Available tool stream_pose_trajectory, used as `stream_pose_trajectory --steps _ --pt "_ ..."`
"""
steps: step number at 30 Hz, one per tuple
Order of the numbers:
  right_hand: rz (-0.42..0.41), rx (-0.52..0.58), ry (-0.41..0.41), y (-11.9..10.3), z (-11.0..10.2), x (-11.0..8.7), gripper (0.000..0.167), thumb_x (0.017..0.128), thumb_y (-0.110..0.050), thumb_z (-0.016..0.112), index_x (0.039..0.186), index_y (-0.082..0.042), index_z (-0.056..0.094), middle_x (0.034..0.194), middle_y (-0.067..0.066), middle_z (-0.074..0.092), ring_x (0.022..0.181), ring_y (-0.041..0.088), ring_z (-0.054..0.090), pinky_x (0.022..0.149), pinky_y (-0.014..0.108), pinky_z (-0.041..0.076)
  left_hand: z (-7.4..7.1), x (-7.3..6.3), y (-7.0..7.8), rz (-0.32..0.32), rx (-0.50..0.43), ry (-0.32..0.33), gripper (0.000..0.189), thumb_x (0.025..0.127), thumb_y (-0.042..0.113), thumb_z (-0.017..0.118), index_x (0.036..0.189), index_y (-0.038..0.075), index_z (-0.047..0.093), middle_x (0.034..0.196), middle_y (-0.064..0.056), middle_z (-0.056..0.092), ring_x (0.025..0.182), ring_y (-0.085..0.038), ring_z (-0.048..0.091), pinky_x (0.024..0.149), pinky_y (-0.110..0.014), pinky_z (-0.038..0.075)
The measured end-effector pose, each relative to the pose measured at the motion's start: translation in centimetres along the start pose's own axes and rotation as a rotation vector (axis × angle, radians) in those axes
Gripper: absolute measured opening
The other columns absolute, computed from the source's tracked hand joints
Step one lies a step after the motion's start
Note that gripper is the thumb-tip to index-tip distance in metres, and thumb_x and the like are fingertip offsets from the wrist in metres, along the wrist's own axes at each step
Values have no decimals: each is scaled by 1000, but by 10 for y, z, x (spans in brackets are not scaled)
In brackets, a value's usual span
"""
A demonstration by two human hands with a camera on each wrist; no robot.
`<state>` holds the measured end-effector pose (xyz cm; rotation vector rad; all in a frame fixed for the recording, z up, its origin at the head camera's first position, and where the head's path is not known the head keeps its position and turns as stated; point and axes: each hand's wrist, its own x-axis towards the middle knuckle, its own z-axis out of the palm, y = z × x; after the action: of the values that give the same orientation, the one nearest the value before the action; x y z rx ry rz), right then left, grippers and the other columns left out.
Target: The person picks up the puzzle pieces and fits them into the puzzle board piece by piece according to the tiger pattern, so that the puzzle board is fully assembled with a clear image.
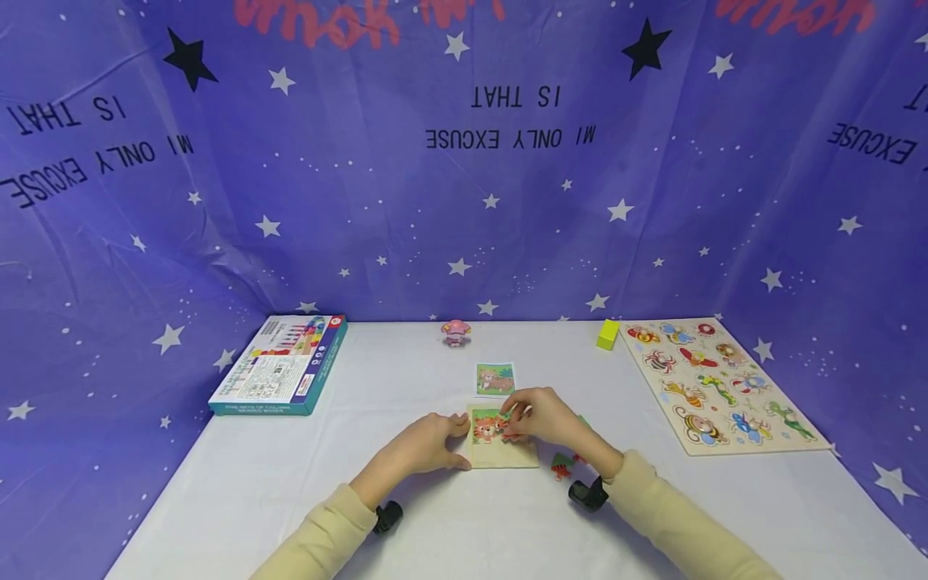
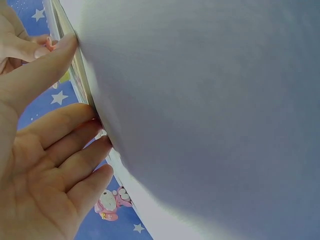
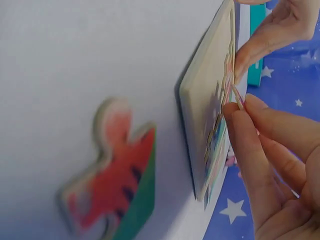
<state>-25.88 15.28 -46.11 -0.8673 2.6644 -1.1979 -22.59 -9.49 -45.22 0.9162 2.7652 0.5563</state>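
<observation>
My left hand (image 1: 428,443) rests against the left edge of a small wooden puzzle board (image 1: 503,459), its fingers fairly straight and the thumb touching the edge too. A tiger picture fills the board's far part; the near part is bare wood. Over the board, my right hand (image 1: 547,415) pinches a thin jigsaw piece (image 3: 239,97) between thumb and fingertips, edge-on in the right wrist view and touching or just above the laid pieces. A loose red-and-green jigsaw piece (image 3: 125,172) lies on the table near the right wrist, with more pieces partly hidden under the forearm.
Just behind the board lies a tiger picture card (image 1: 495,379). A pink figurine (image 1: 455,333) and a yellow block (image 1: 607,334) stand at the table's back. A flat box (image 1: 279,362) lies at left, a large insect puzzle board (image 1: 718,387) at right.
</observation>
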Motion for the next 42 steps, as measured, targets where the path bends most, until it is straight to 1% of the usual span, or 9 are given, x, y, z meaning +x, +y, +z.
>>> stream_pose_trajectory --steps 9,15,21,26,29,32,36,39,42 --pt "40 2 42 -3 11 4 20 77 -6 81 93 -4 70 68 -4 64 53 8 60 45 21 48 1 0 -1 10 1 10 64 77 36 80 128 1 60 136 -14 53 126 -33 50 104 -42 40" --pt "87 2 22 -3 12 4 22 77 -11 81 94 -4 70 66 -5 62 50 10 61 43 22 49 0 0 -1 9 -2 12 65 77 36 80 128 1 60 135 -14 53 126 -31 50 104 -41 40" --pt "100 -48 -2 -7 9 3 25 75 -15 84 94 -5 72 69 -6 60 51 6 55 45 21 46 0 0 -2 9 -5 13 65 77 36 80 128 1 60 136 -14 53 126 -32 50 104 -42 40" --pt "79 -121 -9 -10 8 3 21 74 -11 84 91 -6 72 68 -7 58 53 5 52 48 21 45 -1 -1 -2 3 -12 11 65 77 36 80 128 2 60 136 -13 53 126 -33 49 105 -43 39" --pt "46 -150 -21 -11 8 3 22 74 -12 84 93 -7 72 69 -5 59 55 6 51 50 21 43 0 0 -3 4 -8 9 65 77 37 80 128 2 60 136 -13 53 127 -33 49 105 -43 40" --pt "-1 -164 -36 -9 9 3 28 74 -11 84 100 -6 73 76 -1 61 61 11 53 53 22 44 1 1 -4 2 0 9 65 77 38 80 129 3 60 136 -12 53 126 -32 49 105 -43 40" --pt "-66 -207 -53 -6 9 5 34 74 -14 84 106 -7 73 89 1 65 74 13 54 62 24 45 1 0 -4 1 1 7 66 77 38 80 129 3 59 136 -12 53 126 -32 49 105 -43 39" --pt "-76 -219 -71 -4 9 6 35 75 -15 84 107 -7 73 94 0 67 78 14 55 66 25 46 1 0 -3 6 -10 7 66 77 37 80 129 1 59 136 -13 53 126 -33 49 105 -43 40" --pt "-66 -213 -83 -5 8 6 35 75 -15 84 106 -6 73 93 -1 66 77 14 55 64 24 46 -1 -1 -2 11 -18 9 66 77 36 80 128 0 59 136 -14 53 126 -33 49 104 -43 40"
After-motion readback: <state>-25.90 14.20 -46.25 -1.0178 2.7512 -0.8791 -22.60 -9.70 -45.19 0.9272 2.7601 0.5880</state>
